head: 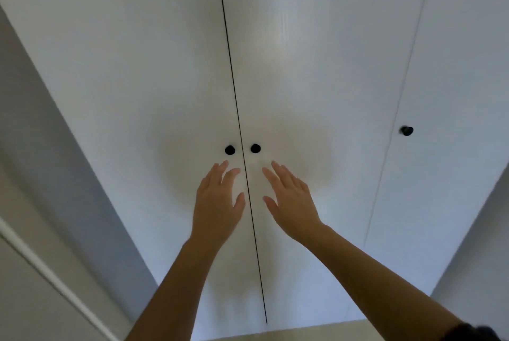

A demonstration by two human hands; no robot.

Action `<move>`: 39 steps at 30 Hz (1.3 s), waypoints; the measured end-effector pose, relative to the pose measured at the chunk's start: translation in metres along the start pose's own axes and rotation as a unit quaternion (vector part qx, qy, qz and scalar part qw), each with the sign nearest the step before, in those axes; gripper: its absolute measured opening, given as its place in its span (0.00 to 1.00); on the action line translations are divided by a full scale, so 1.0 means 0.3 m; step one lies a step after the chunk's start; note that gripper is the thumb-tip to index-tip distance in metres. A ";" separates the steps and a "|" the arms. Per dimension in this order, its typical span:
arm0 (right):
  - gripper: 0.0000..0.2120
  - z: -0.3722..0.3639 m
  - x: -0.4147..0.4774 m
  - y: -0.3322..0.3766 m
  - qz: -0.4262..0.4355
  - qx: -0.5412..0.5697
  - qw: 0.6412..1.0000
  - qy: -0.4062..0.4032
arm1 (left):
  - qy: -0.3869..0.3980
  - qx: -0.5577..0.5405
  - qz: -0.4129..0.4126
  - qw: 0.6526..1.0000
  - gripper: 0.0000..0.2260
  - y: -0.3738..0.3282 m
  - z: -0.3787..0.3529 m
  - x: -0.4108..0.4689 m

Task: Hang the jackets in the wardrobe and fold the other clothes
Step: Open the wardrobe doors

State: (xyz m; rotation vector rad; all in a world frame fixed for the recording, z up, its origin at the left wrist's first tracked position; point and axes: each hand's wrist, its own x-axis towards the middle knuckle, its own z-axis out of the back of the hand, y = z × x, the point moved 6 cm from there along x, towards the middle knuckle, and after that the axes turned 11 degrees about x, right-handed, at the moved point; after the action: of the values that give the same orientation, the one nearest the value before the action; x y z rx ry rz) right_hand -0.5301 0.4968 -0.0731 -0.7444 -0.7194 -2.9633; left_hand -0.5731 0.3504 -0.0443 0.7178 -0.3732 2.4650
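While wardrobe (137,65) is closed, left hand (217,203) and right hand (292,203) both empty, fingers straight, just below left knob (229,150) and right knob (255,148). Doors likely rigid, swing light; pinch the small, smooth knobs. Jackets not in view.

Left hand (217,204): I see it raised, back toward me, fingers straight and loosely spread, thumb out to the right. Right hand (293,203): likewise raised, fingers straight, angled up-left. Left forearm (170,285), right forearm (371,271): bare, stretched forward; hands near each other, apart.
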 end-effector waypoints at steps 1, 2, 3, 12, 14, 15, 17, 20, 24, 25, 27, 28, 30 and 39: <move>0.28 -0.026 0.042 0.003 0.008 -0.006 1.000 0.012 | 0.002 0.007 -0.001 1.000 0.22 0.012 -0.018 0.037; 0.28 -0.051 0.081 0.002 0.014 -0.012 1.000 0.021 | 0.004 0.011 -0.004 1.000 0.22 0.023 -0.033 0.072; 0.29 -0.071 0.118 -0.001 0.018 -0.020 0.999 0.027 | 0.006 0.013 -0.007 1.000 0.23 0.033 -0.047 0.108; 0.33 -0.157 0.267 -0.059 0.031 -0.060 0.998 -0.002 | 0.013 -0.076 -0.019 0.997 0.21 0.115 -0.160 0.315; 0.34 -0.167 0.268 -0.068 0.032 -0.061 0.997 -0.022 | 0.006 -0.101 -0.021 0.995 0.19 0.122 -0.177 0.339; 0.34 -0.170 0.269 -0.071 0.031 -0.060 0.997 -0.031 | 0.000 -0.113 -0.020 0.993 0.17 0.127 -0.180 0.349; 0.35 -0.179 0.274 -0.075 0.031 -0.061 0.997 -0.042 | -0.010 -0.131 -0.012 0.991 0.13 0.138 -0.185 0.363; 0.34 -0.192 0.275 -0.081 0.021 -0.055 0.997 -0.044 | -0.010 -0.147 0.000 0.989 0.09 0.155 -0.189 0.383; 0.33 -0.194 0.270 -0.080 0.021 -0.034 0.999 -0.033 | -0.026 -0.163 0.009 0.986 0.08 0.163 -0.177 0.395; 0.33 -0.193 0.269 -0.082 0.020 -0.015 0.999 -0.031 | -0.033 -0.168 0.011 0.985 0.08 0.162 -0.170 0.385; 0.32 -0.188 0.261 -0.077 0.017 0.037 0.999 -0.033 | -0.045 -0.177 0.012 0.983 0.08 0.157 -0.153 0.352; 0.32 -0.184 0.255 -0.065 0.016 0.076 0.996 -0.035 | -0.053 -0.180 0.008 0.982 0.08 0.154 -0.142 0.329; 0.28 -0.184 0.238 -0.024 -0.008 0.202 0.979 -0.016 | -0.079 -0.186 0.000 0.979 0.08 0.152 -0.112 0.275; 0.03 -0.213 0.119 0.128 -0.073 0.379 0.919 0.080 | -0.122 -0.271 0.073 0.952 0.04 0.176 -0.005 -0.007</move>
State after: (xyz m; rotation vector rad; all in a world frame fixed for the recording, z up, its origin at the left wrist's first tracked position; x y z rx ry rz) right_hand -0.5861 0.4385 -0.0905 -0.3823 -1.7932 -2.4506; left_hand -0.6022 0.3070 -0.0525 0.7702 -1.1797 2.2389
